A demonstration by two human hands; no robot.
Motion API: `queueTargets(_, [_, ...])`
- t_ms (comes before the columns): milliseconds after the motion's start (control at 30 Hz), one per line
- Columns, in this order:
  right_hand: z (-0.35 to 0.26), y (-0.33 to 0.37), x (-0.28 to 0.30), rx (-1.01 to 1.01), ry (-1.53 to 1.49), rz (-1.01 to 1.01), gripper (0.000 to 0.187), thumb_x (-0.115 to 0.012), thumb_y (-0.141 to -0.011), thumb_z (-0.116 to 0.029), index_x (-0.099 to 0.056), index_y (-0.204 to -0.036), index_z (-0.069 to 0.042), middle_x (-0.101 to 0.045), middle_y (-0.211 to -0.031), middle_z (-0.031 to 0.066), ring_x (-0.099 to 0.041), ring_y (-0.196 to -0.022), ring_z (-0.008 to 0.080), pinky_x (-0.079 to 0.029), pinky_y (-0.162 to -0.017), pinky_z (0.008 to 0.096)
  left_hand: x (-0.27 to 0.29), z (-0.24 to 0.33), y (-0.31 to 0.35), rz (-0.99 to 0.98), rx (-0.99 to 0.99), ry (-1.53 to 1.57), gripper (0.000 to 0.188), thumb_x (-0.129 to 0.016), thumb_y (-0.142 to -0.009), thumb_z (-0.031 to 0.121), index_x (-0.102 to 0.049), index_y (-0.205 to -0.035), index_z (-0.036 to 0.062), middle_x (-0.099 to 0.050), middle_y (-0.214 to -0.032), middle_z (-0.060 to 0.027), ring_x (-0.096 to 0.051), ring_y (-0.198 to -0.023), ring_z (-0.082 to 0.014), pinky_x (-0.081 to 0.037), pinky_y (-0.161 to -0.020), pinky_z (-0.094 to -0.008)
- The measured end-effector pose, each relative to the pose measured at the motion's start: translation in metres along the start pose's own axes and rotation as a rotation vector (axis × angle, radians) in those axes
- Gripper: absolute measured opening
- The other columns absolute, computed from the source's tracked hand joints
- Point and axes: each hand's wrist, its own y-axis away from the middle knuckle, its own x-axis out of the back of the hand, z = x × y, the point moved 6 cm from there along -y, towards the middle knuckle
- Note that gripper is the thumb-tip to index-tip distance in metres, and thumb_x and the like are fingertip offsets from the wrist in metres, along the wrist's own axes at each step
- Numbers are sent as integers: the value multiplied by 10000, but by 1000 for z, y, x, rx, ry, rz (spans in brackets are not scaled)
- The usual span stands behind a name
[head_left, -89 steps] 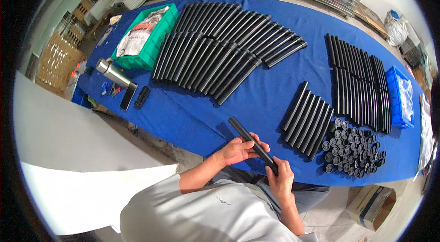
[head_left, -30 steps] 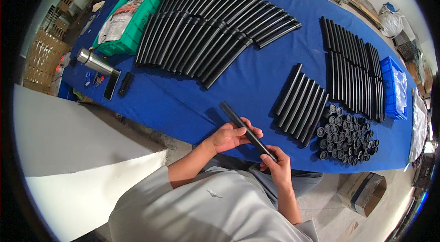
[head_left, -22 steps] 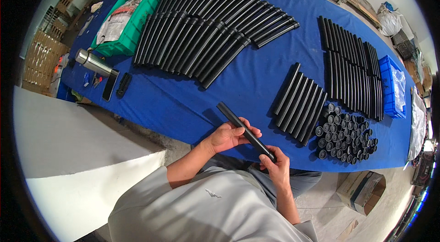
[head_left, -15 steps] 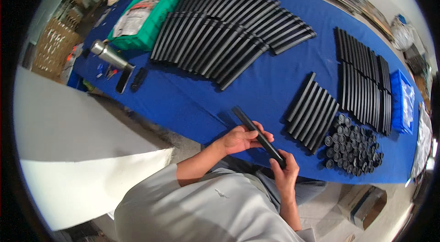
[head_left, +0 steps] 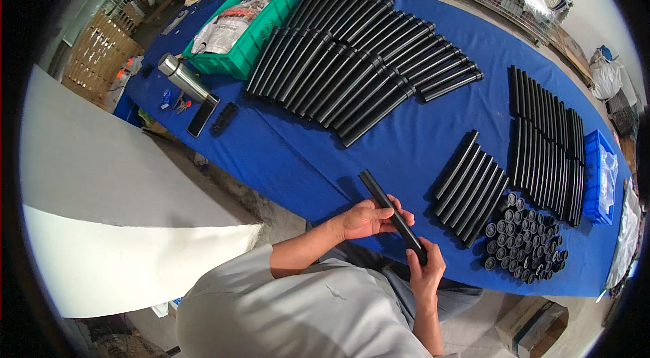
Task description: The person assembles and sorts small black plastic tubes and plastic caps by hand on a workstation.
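A plain black tube (head_left: 383, 197) slants between both hands over the table's near edge, its far end up and to the left. My left hand (head_left: 371, 217) wraps round its middle, thumb on top. Lower down, my right hand (head_left: 426, 270) grips the near end, fingers closed about it. Just right of the hands lies a short row of loose black tubes (head_left: 470, 188) without caps. Beside that row sit many round black caps (head_left: 521, 239), gathered in a pile. Farther off, tubes with a ringed end (head_left: 325, 60) lie in fanned rows.
A blue cloth (head_left: 284, 168) covers the table. At the far left are a green crate (head_left: 233, 63) with newspaper, a steel flask (head_left: 183, 77), a phone (head_left: 202, 116) and a dark case (head_left: 225, 118). On the right, stacked tubes (head_left: 542, 134) lie beside a blue bin (head_left: 596, 188). A cardboard box (head_left: 535, 327) stands below.
The view has shifted, so the table's contents sit lower and farther right in the picture. Both hands keep the same hold on the tube.
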Motion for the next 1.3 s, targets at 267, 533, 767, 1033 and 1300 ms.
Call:
queueTargets(267, [31, 9, -17, -575, -739, -71, 282, -691, -888, -54, -627, -1138, 61, -642, -818, 37, -618, -667, 100, -539, -605, 242, -7, 2, -4, -50, -15, 10, 196, -624, -964, 133, -596, -1156, 107, -630, -1267, -172, -554, -1277, -314, -429, -1105, -488])
queueTargets(533, [33, -3, -9, -353, -522, -46, 291, -732, -844, -30, -662, -1115, 48, -665, -851, 38, -612, -698, 87, -523, -624, 236, -13, 1, -4, 31, -25, -49, 231, -640, -961, 178, -599, -1173, 96, -619, -1279, -167, -583, -1239, -278, -507, -1022, -415])
queueTargets(767, [43, -9, -11, -313, -572, -18, 283, -742, -818, -31, -683, -1088, 29, -643, -799, 33, -599, -665, 87, -489, -600, 239, -78, 6, 23, -52, -149, -1784, 209, -712, -893, 188, -656, -1003, 20, -684, -917, -89, -692, -784, -280, -559, -690, -362])
queueTargets(1033, [43, -10, -8, -225, -590, -84, 281, -758, -772, -27, -700, -1040, 38, -630, -801, 58, -587, -674, 107, -468, -613, 253, -104, 16, 8, -334, -396, -2206, 357, -779, -765, 174, -642, -1078, 73, -615, -1075, -71, -584, -1037, -241, -467, -856, -396])
queueTargets(1300, [43, -8, -12, -250, -869, -2, 494, -738, -806, 23, -575, -1272, -4, -633, -982, 74, -631, -837, 145, -536, -720, 262, -99, 29, 4, -275, -379, -2220, 325, -753, -785, 157, -639, -1068, 46, -623, -978, -95, -615, -911, -276, -502, -775, -399])
